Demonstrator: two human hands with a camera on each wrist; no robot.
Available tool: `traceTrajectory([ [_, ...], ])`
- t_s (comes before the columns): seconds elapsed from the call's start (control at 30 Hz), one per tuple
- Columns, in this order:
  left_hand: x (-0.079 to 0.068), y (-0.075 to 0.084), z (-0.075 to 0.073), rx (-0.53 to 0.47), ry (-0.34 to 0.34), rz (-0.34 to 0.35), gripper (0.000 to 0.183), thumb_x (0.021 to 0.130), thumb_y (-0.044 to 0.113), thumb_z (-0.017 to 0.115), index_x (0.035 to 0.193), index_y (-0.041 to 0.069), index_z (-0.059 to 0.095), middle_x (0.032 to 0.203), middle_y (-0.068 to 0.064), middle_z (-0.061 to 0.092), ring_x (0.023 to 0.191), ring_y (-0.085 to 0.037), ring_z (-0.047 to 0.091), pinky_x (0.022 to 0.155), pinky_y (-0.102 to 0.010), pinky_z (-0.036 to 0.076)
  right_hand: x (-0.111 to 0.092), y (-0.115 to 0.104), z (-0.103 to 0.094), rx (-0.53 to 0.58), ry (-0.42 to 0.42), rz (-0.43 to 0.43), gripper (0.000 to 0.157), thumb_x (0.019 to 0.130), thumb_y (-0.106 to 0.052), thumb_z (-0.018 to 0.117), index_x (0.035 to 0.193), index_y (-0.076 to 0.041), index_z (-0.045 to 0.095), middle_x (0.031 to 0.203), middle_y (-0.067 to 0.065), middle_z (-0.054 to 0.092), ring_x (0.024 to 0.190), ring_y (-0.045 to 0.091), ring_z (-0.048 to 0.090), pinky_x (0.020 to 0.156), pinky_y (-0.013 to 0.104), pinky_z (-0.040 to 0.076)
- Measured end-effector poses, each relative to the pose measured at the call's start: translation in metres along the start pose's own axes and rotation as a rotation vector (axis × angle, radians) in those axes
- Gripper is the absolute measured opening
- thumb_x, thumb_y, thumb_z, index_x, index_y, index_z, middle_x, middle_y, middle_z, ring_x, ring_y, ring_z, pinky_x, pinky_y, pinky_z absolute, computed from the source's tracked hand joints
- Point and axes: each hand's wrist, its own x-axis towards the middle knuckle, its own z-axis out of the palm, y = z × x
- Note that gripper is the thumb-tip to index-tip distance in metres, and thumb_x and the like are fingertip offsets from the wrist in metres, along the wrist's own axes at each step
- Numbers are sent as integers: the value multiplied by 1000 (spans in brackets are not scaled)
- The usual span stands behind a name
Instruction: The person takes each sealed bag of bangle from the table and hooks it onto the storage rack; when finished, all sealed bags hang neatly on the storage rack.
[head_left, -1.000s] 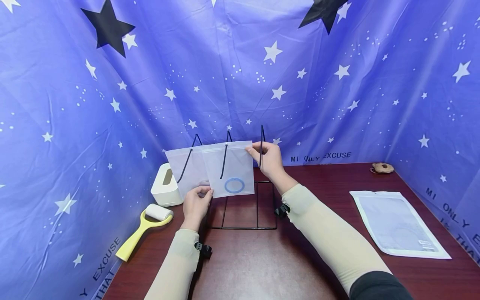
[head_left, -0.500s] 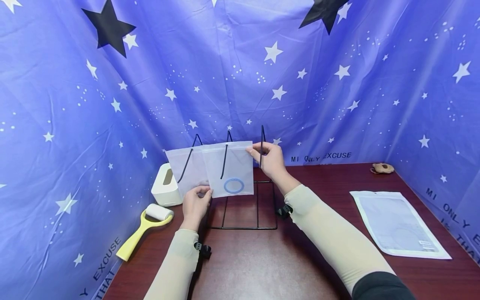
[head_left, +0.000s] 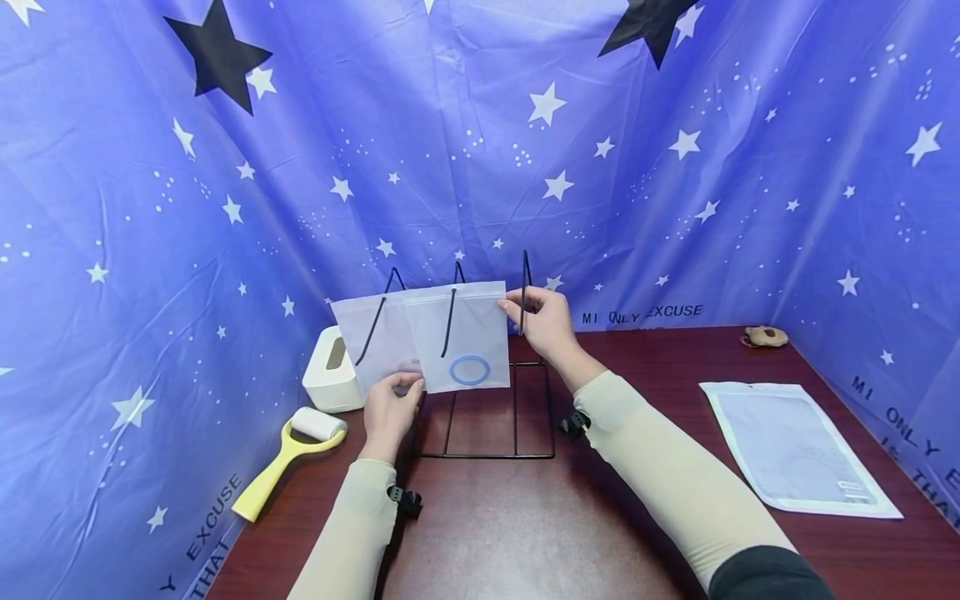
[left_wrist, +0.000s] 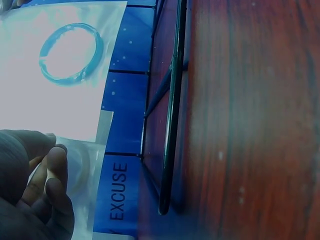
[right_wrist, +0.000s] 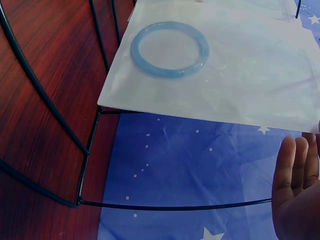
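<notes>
Two frosted zip bags hang side by side from hooks of a black wire rack (head_left: 483, 457). The right bag (head_left: 480, 329), with a light-blue bangle (head_left: 469, 370) near its bottom, overlaps the left bag (head_left: 371, 329). A paler ring (left_wrist: 79, 167) shows faintly inside the left bag in the left wrist view. My left hand (head_left: 390, 412) pinches the lower edge area where the bags overlap, thumb and fingertips together. My right hand (head_left: 546, 321), behind the rack's right hook (head_left: 523, 292), pinches the right bag's upper right edge; its other fingers (right_wrist: 286, 165) extend straight.
A white tissue box (head_left: 330, 387) and a yellow-handled lint roller (head_left: 273, 475) are on the left of the dark red table (head_left: 525, 525). A larger zip bag (head_left: 798, 450) lies flat on the right. A small tan object (head_left: 765, 336) sits at the back right, before a starry purple cloth (head_left: 675, 225).
My right hand has shifted slightly right and down, its thumb now close to the bag's edge. The right bag's lower part has swung slightly right. The left hand stays almost in place.
</notes>
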Motion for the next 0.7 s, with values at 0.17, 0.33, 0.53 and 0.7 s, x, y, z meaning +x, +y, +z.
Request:
traceTrajectory([
  [0.17, -1, 1, -2, 28, 5, 14, 13, 93, 32, 81, 100, 22, 84, 86, 5, 77, 71, -13, 69, 70, -35, 53, -3, 0, -5, -12, -24, -9, 21, 92, -35, 84, 99, -16, 81, 78, 5, 72, 74, 18, 63, 66, 29, 49],
  [0.33, -4, 5, -7, 30, 10, 30, 12, 92, 30, 82, 101, 21, 83, 93, 6, 78, 80, -16, 67, 74, -37, 52, -6, 3, -11, 24, -28, -39, 21, 92, -27, 85, 105, -10, 82, 85, 10, 74, 71, 17, 63, 62, 25, 50],
  [0.53, -9, 7, -12, 41, 2, 64, 11, 91, 27, 83, 100, 21, 82, 94, 7, 78, 76, -15, 67, 72, -36, 52, -18, -2, -24, 29, -28, -52, 25, 93, -19, 83, 111, -4, 79, 98, 11, 78, 80, 15, 65, 69, 23, 52],
  [0.7, -15, 6, -16, 67, -20, 100, 14, 91, 28, 84, 101, 19, 82, 97, 7, 78, 73, -13, 66, 71, -36, 53, -32, -10, -39, 46, -43, -87, 24, 93, -18, 82, 112, -3, 78, 97, 8, 78, 84, 16, 65, 73, 25, 50],
])
